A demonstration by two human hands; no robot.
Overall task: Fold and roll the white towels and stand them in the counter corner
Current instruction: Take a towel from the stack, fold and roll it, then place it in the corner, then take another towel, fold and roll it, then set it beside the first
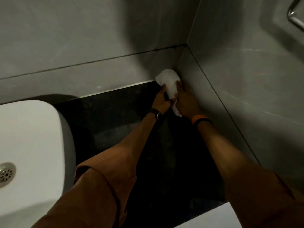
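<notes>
A rolled white towel [169,83] stands tilted in the far right corner of the black counter [115,120], its top leaning against the grey wall tiles. My left hand [162,101] grips the roll from the left, and my right hand [184,99] grips it from the right. A loose end of the towel hangs out below my right palm. The bottom of the roll is hidden behind my hands. Both forearms stretch across the counter, with rust-brown sleeves pushed up.
A white basin [29,137] with a metal drain [6,172] takes up the left side. Grey tiled walls [246,79] meet at the corner behind the towel. A chrome rail [294,17] hangs at the upper right. The counter's front edge is at the lower right.
</notes>
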